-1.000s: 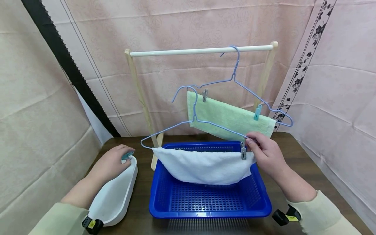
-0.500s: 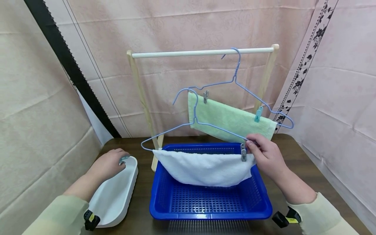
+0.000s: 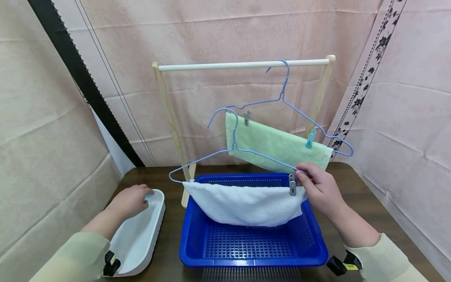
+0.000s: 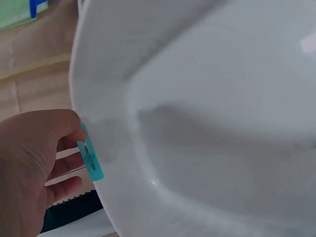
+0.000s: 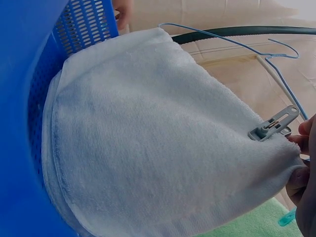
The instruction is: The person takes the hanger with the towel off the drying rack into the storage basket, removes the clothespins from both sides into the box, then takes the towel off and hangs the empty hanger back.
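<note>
My left hand [image 3: 131, 201] is over the far end of the white tray [image 3: 155, 231], pinching a teal clothespin [image 4: 91, 153] between thumb and forefinger. With my right hand [image 3: 320, 188] I grip the right end of a blue wire hanger [image 3: 260, 152] together with the corner of a white towel [image 3: 246, 205]. A grey clothespin [image 3: 292, 185] clips the towel on that side. The towel's left corner lies over the hanger's left end, with no clip seen there. Below the towel stands a blue basket [image 3: 253, 261].
Behind the basket, a rack with a white rail [image 3: 218, 65] bears a second blue hanger [image 3: 284, 84]. From it a green towel [image 3: 271, 137] hangs by a grey clothespin [image 3: 247, 117] and a teal one. Curtains close in the wooden table [image 3: 370, 211].
My left hand has moved left and slightly down over the tray with the teal clothespin. The right hand, hanger and white towel stay nearly in place; the whole view shifts slightly.
</note>
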`<state>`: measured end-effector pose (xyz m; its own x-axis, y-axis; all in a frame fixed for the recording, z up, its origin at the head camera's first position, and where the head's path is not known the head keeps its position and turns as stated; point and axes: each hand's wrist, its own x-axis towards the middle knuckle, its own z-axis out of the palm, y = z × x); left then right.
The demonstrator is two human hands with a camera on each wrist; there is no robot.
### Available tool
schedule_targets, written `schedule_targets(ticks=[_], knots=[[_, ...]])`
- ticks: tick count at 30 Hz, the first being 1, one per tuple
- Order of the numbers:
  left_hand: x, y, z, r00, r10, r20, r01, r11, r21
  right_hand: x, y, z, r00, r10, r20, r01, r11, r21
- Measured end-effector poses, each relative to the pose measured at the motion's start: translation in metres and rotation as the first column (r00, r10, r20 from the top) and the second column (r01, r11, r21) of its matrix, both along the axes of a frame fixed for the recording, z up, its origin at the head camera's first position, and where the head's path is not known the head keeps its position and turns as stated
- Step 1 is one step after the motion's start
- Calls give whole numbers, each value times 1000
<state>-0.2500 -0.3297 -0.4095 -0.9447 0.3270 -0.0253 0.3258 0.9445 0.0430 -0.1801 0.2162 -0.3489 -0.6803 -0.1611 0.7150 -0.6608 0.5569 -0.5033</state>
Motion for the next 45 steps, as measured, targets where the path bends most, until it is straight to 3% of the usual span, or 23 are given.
schedule_targets(ticks=[5,19,25,31,45], knots=[[-2,-2,-11,1000,-21,12,21,999,-46,0,-1,-1,1000,-1,3,1,1000,-8],[-7,-4,-22,996,-84,-22,81,992,-100,-3,-1,-1,1000,-2,3,2,1000,-15],[-9,-3,-23,997,-78,14,79,994,-72,-4,-1,-2,1000,3,3,-3,1000,-10],[-7,-1,-23,997,-22,70,24,999,-26,-4,-1,-3,1000,13,2,-13,1000,-21],[-7,0,-25,994,1,112,-1,1000,3,-5,0,-5,1000,16,-15,-16,1000,-9]])
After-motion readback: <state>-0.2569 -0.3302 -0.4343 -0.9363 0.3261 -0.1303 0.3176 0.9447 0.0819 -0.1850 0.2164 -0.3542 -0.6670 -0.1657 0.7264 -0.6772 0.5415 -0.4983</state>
